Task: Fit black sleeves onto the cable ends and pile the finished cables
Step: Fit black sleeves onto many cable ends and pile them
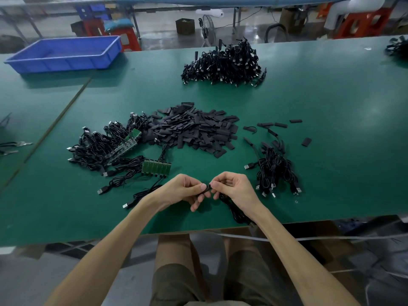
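Note:
My left hand [187, 189] and my right hand [231, 186] meet above the near edge of the green table [331, 96]. Between their thumbs and fingers they pinch a small black sleeve [207, 188] at the end of a black cable [235, 209], which trails under my right wrist to the table edge. A heap of loose black sleeves [194, 129] lies in the middle. Unsleeved cables with green circuit boards [110, 149] lie to the left. A small pile of cables [276, 171] sits to the right, and a large cable pile [225, 65] lies farther back.
A blue plastic tray [66, 54] stands at the back left corner. A few stray sleeves [276, 124] lie right of the heap. Pliers [15, 145] rest at the far left edge. Another cable bundle [397, 47] shows at the far right. Stools and a fan stand beyond the table.

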